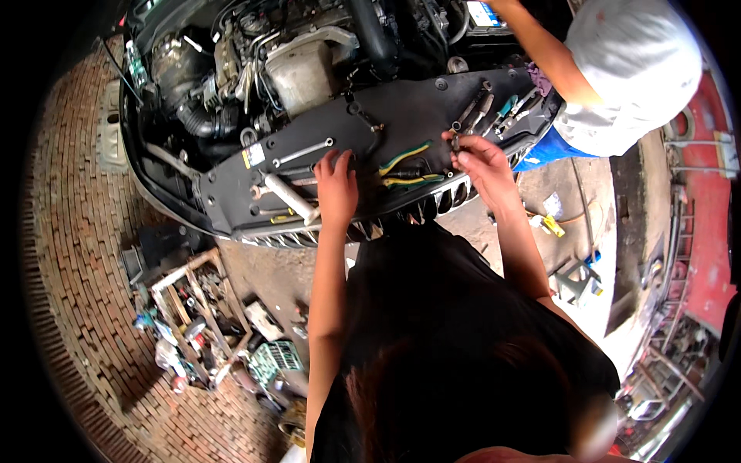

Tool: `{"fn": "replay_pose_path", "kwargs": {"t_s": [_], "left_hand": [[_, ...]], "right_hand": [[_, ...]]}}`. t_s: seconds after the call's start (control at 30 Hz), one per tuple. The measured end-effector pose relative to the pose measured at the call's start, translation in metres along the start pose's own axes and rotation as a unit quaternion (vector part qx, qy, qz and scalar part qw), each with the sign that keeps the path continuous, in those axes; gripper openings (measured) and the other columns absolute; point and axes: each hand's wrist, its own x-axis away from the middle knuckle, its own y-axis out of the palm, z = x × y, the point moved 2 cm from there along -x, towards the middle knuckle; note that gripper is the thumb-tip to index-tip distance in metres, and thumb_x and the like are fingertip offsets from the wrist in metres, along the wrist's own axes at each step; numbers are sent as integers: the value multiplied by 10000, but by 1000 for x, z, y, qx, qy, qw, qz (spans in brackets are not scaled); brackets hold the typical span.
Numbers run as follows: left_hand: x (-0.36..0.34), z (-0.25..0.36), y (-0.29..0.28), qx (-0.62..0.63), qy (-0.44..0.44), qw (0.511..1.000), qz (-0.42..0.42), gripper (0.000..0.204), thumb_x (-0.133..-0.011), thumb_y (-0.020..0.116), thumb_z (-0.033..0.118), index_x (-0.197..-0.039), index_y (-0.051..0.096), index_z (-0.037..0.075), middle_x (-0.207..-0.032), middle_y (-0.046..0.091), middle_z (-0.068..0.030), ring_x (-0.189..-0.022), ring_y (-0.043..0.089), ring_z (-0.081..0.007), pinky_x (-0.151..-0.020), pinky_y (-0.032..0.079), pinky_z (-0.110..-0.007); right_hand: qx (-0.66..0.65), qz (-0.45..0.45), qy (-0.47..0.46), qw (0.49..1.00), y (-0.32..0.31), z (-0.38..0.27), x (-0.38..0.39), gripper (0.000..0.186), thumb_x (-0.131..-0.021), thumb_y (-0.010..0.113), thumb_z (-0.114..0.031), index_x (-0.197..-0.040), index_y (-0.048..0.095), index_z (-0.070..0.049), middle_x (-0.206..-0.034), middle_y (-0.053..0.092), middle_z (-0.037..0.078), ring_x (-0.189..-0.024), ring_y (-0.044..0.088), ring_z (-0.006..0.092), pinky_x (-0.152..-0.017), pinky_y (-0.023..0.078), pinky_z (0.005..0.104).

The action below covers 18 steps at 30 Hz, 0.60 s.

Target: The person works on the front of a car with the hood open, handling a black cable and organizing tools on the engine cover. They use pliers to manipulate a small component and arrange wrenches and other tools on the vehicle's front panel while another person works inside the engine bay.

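My right hand [485, 168] is closed over the front of a black plastic panel [417, 104], with a small metal piece [455, 143], too small to name, pinched between thumb and fingers. Flat on the panel's front part lies my left hand [336, 187], fingers stretched forward and nothing visible in them. Pliers with green and yellow handles [407, 157] lie between the two hands. Just beyond the left hand is a combination wrench [302, 152]. A whitish cylindrical tool [290, 197] and an open-end wrench [258, 191] lie to its left.
Several more tools, one a teal-handled tool [507, 106], lie at the panel's right. Behind is an engine bay [301, 73]. A co-worker's arm [552, 65] reaches in from the right. A wooden crate of scraps [202, 312] stands on the brick floor [85, 231].
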Motion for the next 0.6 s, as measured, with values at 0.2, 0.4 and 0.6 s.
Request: {"fn": "replay_pose_path", "kwargs": {"t_s": [0.2, 0.4, 0.6], "left_hand": [[58, 15, -3, 22, -63, 994, 88, 333, -802, 587, -16, -1118, 608, 88, -1204, 516, -141, -1111, 450, -345, -942, 389, -433], [119, 32, 7, 11, -106, 992, 75, 293, -796, 594, -27, -1055, 636, 104, -1151, 530, -118, -1022, 467, -321, -875, 409, -402], [158, 40, 10, 31, -157, 986, 38, 290, -777, 601, -28, -1033, 639, 102, -1129, 531, -103, -1004, 462, -300, -858, 405, -383]], "right_hand": [[329, 72, -78, 938, -40, 7, -6, 207, -811, 667, 15, -1009, 606, 16, -1171, 606, 87, -882, 613, 117, -754, 520, 255], [541, -15, -110, 834, -48, 33, -12, 221, -768, 681, -27, -974, 602, -29, -1143, 589, 77, -820, 631, 187, -728, 518, 299], [659, -69, -164, 731, -45, 62, -26, 212, -760, 691, -108, -952, 612, -63, -1147, 587, 62, -1071, 535, 296, -930, 419, 402]]}}
